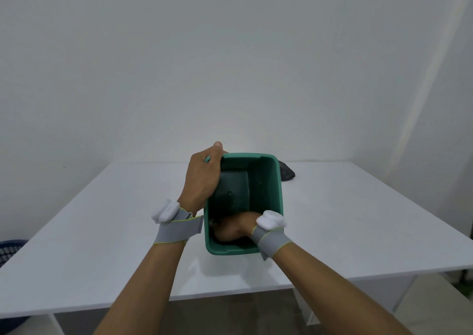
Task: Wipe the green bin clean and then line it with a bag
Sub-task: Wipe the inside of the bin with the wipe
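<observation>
1. On the white table (102, 232), just ahead of you, the green bin (268, 181) is sitting near the front edge, tipped so its open mouth is facing you.
2. Your left hand (202, 178) is gripping the bin's far-left rim, fingers curled over the edge and thumb sticking up past it.
3. Your right hand (233, 229) is reaching down inside the bin, pressing low against the near wall; the shadow is hiding your fingers, so I cannot tell whether they are spread or closed on anything.
4. Both of your wrists are wearing grey straps with white pods: the left strap (176, 229) is hanging just beside the bin's left wall, and the right strap (271, 235) is resting over the bin's near-right corner.
5. A dark, crumpled bag (286, 172) is lying on the table behind the bin's far-right corner, partly hidden by it.
6. A dark blue basket (10, 251) is peeking out below the table's left edge.
</observation>
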`<action>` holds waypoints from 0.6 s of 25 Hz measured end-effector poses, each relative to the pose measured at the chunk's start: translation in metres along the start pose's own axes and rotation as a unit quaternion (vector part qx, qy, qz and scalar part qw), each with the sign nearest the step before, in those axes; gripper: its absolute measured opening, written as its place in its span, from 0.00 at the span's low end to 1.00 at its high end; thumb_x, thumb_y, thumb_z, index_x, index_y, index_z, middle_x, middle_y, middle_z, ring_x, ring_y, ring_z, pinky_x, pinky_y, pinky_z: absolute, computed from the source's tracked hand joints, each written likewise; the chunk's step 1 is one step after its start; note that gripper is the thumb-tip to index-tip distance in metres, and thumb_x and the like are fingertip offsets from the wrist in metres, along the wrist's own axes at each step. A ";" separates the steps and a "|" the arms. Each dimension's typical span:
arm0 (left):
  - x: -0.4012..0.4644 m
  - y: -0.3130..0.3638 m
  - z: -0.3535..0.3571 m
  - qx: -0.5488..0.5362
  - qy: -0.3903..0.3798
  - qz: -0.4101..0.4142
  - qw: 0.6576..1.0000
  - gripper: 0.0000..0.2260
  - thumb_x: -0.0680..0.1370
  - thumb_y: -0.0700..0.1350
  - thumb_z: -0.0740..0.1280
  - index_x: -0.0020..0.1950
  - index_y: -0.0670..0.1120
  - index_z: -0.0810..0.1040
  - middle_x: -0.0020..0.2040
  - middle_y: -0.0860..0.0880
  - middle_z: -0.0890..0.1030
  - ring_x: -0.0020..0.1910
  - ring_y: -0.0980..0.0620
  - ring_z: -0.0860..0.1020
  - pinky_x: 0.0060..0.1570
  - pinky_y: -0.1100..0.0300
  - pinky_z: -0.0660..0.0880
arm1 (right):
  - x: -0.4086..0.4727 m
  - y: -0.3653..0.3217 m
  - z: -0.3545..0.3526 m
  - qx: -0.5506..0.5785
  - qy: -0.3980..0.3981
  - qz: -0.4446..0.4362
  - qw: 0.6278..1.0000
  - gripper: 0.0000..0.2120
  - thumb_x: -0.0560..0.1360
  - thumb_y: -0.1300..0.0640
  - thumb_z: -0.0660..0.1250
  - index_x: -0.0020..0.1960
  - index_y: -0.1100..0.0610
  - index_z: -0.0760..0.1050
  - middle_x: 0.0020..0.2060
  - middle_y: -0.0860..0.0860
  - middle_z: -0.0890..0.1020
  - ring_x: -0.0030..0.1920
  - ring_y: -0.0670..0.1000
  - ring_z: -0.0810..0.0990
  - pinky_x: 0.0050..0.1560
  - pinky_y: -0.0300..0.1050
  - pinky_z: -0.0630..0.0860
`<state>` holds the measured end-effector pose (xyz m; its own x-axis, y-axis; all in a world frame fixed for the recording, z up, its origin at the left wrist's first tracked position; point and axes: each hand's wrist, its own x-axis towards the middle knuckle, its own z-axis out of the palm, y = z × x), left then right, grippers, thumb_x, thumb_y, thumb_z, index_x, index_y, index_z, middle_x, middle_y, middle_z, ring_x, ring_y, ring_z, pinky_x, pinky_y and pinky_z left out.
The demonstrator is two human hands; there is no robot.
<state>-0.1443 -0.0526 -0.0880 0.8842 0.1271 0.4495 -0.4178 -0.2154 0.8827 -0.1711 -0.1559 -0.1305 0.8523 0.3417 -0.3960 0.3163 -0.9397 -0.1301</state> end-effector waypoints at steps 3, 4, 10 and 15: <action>0.000 0.002 -0.001 -0.004 -0.008 0.001 1.000 0.26 0.88 0.56 0.58 0.45 0.37 0.81 0.36 0.49 0.77 0.32 0.58 0.73 0.33 0.67 0.70 | -0.034 -0.001 0.007 0.020 0.006 -0.015 1.000 0.21 0.87 0.52 0.47 0.70 0.60 0.71 0.73 0.61 0.72 0.73 0.60 0.70 0.73 0.53 0.62; 0.000 0.002 -0.001 -0.002 -0.010 0.000 1.000 0.26 0.88 0.56 0.58 0.46 0.36 0.80 0.36 0.48 0.76 0.33 0.57 0.72 0.34 0.65 0.70 | -0.047 -0.001 0.011 0.029 0.010 -0.029 0.999 0.18 0.86 0.53 0.47 0.60 0.60 0.74 0.65 0.61 0.78 0.65 0.60 0.75 0.69 0.53 0.67; 0.001 0.006 -0.001 -0.006 -0.014 -0.004 1.000 0.27 0.88 0.55 0.58 0.47 0.31 0.76 0.38 0.46 0.73 0.37 0.54 0.70 0.40 0.57 0.67 | -0.107 -0.008 0.026 -0.049 0.109 -0.086 0.989 0.18 0.84 0.46 0.49 0.58 0.54 0.72 0.51 0.51 0.79 0.46 0.53 0.76 0.52 0.49 0.69; 0.001 0.004 -0.001 -0.017 -0.002 -0.020 1.000 0.24 0.87 0.53 0.59 0.45 0.34 0.79 0.34 0.51 0.74 0.31 0.59 0.70 0.33 0.67 0.69 | -0.070 -0.011 0.010 -0.022 0.015 -0.059 0.998 0.19 0.86 0.51 0.48 0.48 0.59 0.73 0.43 0.56 0.79 0.41 0.51 0.73 0.54 0.49 0.68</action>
<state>-0.1455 -0.0525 -0.0838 0.9012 0.1310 0.4131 -0.3886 -0.1777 0.9041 -0.2383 -0.1696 -0.1100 0.8196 0.4512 -0.3531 0.4327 -0.8914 -0.1345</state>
